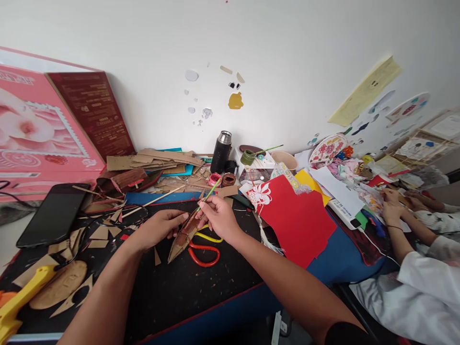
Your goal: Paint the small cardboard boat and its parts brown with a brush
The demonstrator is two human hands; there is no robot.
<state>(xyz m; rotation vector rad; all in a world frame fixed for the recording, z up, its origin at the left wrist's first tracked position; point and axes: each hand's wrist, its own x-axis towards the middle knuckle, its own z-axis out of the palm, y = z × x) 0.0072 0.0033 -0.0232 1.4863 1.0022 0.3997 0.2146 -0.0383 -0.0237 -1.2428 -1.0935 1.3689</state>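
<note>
My left hand [161, 229] grips a narrow, pointed cardboard boat shape [178, 246], partly painted reddish brown, by its side. In my right hand [222, 219] is a thin paintbrush with a bright green handle [214, 187], pinched in the fingers, its tip pointing down at the boat. The bristles are hidden by my hand. Just under and beside the boat lie scissors with red and yellow handles [204, 247]. Beyond my hands stand an open jar of brown paint [229, 179] and a jar with pink paint [214, 178].
Cardboard strips [154, 159] and a brown model boat [131, 179] lie at the back left, near a phone [53, 214]. A yellow glue gun [27, 290] is front left. A black flask [220, 155] stands behind. Red felt [294, 215] lies right, before a co-worker's hands [391, 208].
</note>
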